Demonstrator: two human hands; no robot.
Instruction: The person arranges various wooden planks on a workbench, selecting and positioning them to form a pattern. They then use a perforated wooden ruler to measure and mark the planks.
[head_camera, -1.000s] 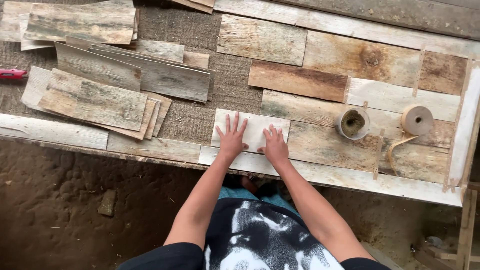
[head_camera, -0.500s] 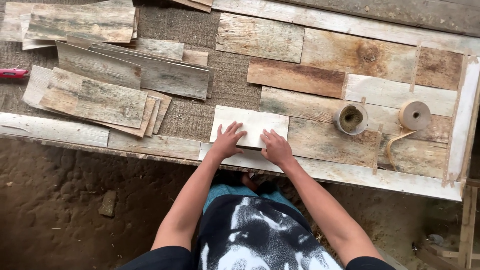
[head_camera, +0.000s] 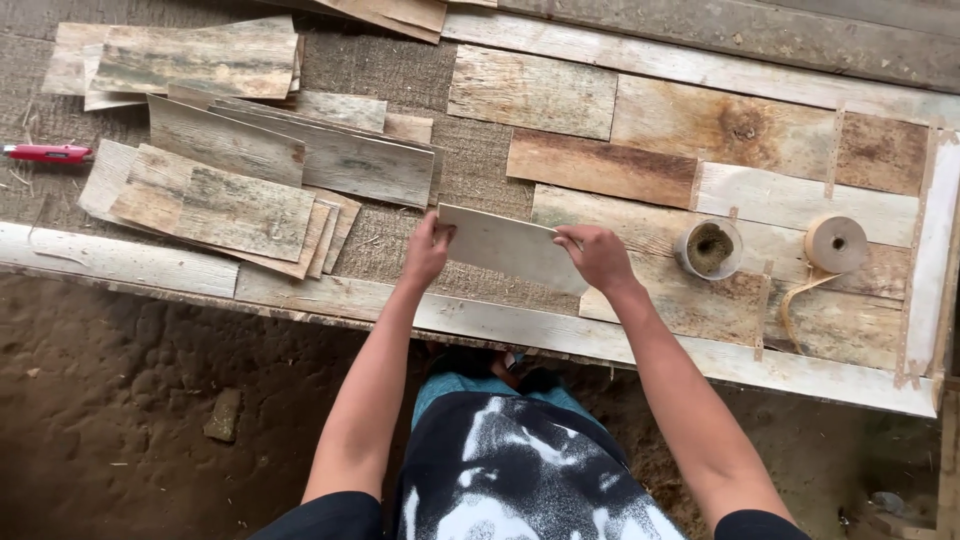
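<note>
Now both arms outstretched; left hand (head_camera: 428, 250) and right hand (head_camera: 598, 256) fingers grasping ends of pale rectangular wood veneer piece (head_camera: 510, 248), tilted above table (head_camera: 120, 262); brown tape roll (head_camera: 836, 243) far right.

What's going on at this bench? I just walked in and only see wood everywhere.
A person holds a pale thin wood sheet with both hands, the left hand on its left edge and the right hand on its right edge, tilted up off the board. To the right, more sheets lie flat, fitted edge to edge. Two tape rolls rest on them. A loose pile of sheets sits to the left, and a red knife lies at the far left.
</note>
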